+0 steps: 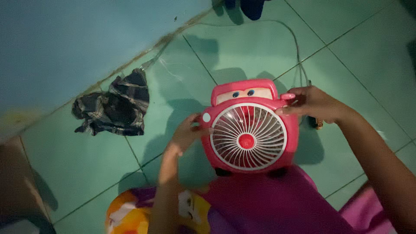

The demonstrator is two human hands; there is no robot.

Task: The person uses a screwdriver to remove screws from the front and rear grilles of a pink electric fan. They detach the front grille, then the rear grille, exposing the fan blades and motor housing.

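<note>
I see the fan point(249, 128) centred, standing on my lap cloth point(277, 203). Left hand point(185, 135) on its left edge, right hand point(314, 104) at its upper right corner. Crumpled cloth point(113, 106) lies on the floor point(368, 56) well left, near the wall point(65, 43). Cable point(297, 47) runs behind the fan.

Brightness: dim overall, with a cool teal cast over the green tiled floor point(86, 160).
Shadows: soft dark patches fell on the floor left of and behind the pink car-shaped plastic fan point(249, 130).
Glare: none; the fan's white grille was the brightest spot.
Sharpness: soft and grainy throughout; the crumpled dark checked cloth point(115, 106) held little detail.
Edges: the lower left corner was dark and blurred.
</note>
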